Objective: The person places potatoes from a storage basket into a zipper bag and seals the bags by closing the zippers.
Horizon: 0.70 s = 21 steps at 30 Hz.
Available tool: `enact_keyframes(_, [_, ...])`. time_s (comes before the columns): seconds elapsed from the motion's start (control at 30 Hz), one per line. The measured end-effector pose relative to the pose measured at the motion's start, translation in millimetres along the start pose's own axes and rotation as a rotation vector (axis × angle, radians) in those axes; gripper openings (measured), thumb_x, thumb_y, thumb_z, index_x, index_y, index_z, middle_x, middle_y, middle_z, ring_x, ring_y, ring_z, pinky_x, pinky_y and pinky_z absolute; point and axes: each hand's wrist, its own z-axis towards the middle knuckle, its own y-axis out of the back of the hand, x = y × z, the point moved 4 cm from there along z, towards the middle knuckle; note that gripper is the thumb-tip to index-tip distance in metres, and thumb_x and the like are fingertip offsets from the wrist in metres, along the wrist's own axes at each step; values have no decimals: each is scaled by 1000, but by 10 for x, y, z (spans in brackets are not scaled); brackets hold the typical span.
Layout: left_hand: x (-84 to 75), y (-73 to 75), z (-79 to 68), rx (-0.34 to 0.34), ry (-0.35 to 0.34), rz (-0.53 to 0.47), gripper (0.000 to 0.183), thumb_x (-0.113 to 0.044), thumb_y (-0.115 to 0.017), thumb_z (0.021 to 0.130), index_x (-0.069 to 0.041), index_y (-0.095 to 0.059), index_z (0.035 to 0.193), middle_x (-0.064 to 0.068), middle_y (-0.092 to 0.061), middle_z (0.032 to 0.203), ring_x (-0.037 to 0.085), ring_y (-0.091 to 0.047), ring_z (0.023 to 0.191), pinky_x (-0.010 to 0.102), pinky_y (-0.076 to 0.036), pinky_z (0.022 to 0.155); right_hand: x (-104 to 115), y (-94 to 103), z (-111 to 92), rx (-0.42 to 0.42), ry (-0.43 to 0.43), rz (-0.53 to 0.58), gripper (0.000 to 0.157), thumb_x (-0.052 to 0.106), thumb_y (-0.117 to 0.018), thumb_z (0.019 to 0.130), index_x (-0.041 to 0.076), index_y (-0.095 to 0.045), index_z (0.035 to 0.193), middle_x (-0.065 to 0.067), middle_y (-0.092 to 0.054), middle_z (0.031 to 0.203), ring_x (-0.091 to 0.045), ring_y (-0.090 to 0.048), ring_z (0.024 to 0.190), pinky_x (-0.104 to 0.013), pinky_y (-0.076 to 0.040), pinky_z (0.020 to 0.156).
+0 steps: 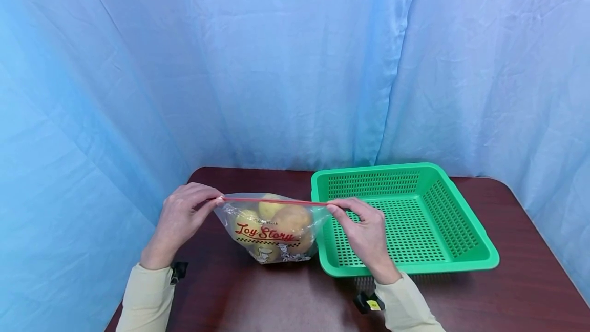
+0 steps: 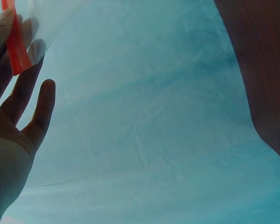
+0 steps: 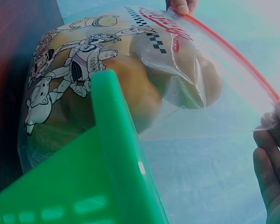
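A clear zip bag (image 1: pixel 276 242) with a red zip strip and printed cartoon figures stands on the table, several round yellow and brownish fruits (image 1: pixel 291 219) inside it. My left hand (image 1: pixel 184 211) pinches the left end of the red strip between thumb and fingers; in the left wrist view the other fingers (image 2: pixel 43 109) stick out loosely. At the strip's right end, my right hand (image 1: pixel 366 227) pinches the corner. The strip is stretched straight between both hands. Seen from the right wrist, the fruits (image 3: pixel 130 88) press against the plastic, partly hidden by the basket's rim.
A green perforated basket (image 1: pixel 475 219) sits right of the bag, its near left rim close beside it, with my right forearm crossing its front edge. Under everything is a dark reddish-brown table (image 1: pixel 521 270). Light blue curtains (image 1: pixel 286 65) hang behind and at the sides.
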Motion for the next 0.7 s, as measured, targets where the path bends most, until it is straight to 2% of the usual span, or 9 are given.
enact_keyframes(0.3, [25,14,-24,-9,21,1,25,-3,-90,74,-13,-80,95,-2,-77,94,20,-71,90,35,-50,82,-3,-4,1,-3,7,2,16,6,-81,90,15,-82,102,3,-77,97,-9,-71,90,-19,-54,78])
enact_keyframes(0.47, [44,17,-25,-23,15,-12,27,-2,-90,73,-13,-80,96,-2,-77,94,20,-71,89,32,-50,82,-4,-9,3,-8,29,7,17,3,-81,89,14,-82,102,2,-78,96,-8,-71,89,-19,-54,78])
enact_keyframes(0.7, [71,31,-38,-31,8,-18,31,0,-90,69,-11,-81,97,1,-78,95,21,-71,88,29,-50,84,-19,-5,-2,-4,14,14,16,4,-81,89,14,-82,101,2,-77,96,-8,-71,90,-19,-55,78])
